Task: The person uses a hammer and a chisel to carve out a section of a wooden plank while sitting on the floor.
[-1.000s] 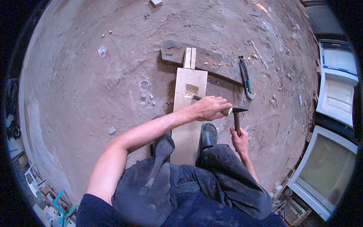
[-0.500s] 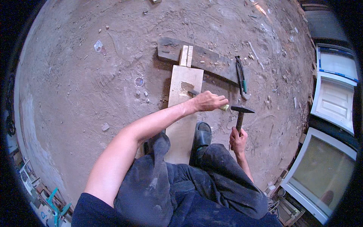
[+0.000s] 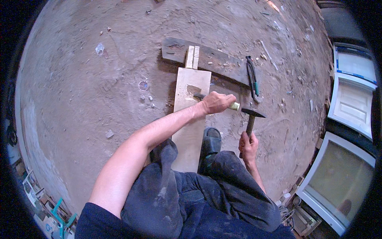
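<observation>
My left hand [image 3: 217, 102] is closed around a chisel, whose pale yellow handle [image 3: 234, 106] sticks out to its right. The dark chisel blade [image 3: 199, 96] points left, into a rough cut hollow [image 3: 194, 90] in a pale wooden board [image 3: 185, 137]. Between my legs this board runs forward. To the right of the board, my right hand [image 3: 248, 146] grips a hammer by its wooden handle [image 3: 250, 124]. The dark hammer head [image 3: 253, 113] is just right of the chisel handle's end, with a small gap between them.
A dark plank [image 3: 223, 65] lies crosswise beyond the board, strewn with chips, with pale wood strips [image 3: 192, 57] over it. Green-handled pincers [image 3: 253, 81] lie at its right end. My sandalled foot [image 3: 212, 140] is beside the board. White framed panels [image 3: 338, 179] stand at right.
The chisel's handle end has swung slightly away from me with my left hand, its blade still at the hollow. My right hand and the hammer have barely moved. The whole view has shifted slightly.
</observation>
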{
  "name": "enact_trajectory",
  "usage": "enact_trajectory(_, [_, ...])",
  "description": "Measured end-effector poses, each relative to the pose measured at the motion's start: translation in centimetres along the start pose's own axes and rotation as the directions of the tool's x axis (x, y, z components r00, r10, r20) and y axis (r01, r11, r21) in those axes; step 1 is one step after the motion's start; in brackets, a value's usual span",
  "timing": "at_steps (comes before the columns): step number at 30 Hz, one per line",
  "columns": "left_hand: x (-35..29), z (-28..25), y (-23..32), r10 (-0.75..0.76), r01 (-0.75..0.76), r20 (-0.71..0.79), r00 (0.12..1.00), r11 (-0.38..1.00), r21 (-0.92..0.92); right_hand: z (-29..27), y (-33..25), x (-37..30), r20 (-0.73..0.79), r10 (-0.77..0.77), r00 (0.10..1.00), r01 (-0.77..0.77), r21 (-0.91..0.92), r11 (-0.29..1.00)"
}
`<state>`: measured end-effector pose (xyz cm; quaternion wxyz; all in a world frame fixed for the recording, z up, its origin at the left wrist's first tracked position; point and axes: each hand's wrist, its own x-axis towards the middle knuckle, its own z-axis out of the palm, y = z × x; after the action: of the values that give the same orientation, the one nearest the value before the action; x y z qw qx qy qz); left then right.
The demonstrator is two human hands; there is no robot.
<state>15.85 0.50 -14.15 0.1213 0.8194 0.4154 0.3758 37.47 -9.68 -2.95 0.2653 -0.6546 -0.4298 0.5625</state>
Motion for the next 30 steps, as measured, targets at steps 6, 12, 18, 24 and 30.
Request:
enact_trajectory(6, [1.2,-0.6,-0.2,-0.1,0.098,-0.026,0.995,0.994,-0.047,1.9,0.0,0.4,-0.172,0.042,0.984,-0.005,0.214,0.977])
enact_trajectory(12, [1.3,-0.5,-0.4,-0.119,0.117,-0.057,0.991,0.992,-0.041,2.1,-0.8,1.0,-0.084,0.112,0.99,-0.084,0.282,0.956])
enact_trajectory(18, [0.8,-0.7,-0.2,-0.113,0.113,0.002,0.994,0.993,-0.038,1.0,-1.9,3.1,-0.014,0.263,0.965,-0.252,0.239,0.938])
enact_trajectory(24, [0.9,-0.3,-0.2,-0.087,0.086,-0.017,0.996,0.995,-0.041,1.9,-1.8,2.7,-0.119,0.153,0.981,-0.094,0.402,0.911])
enact_trajectory(30, [0.8,0.1,-0.6,-0.115,0.117,0.052,0.992,0.993,-0.035,0.8,-2.3,2.8,0.03,0.249,0.968,-0.249,0.247,0.937])
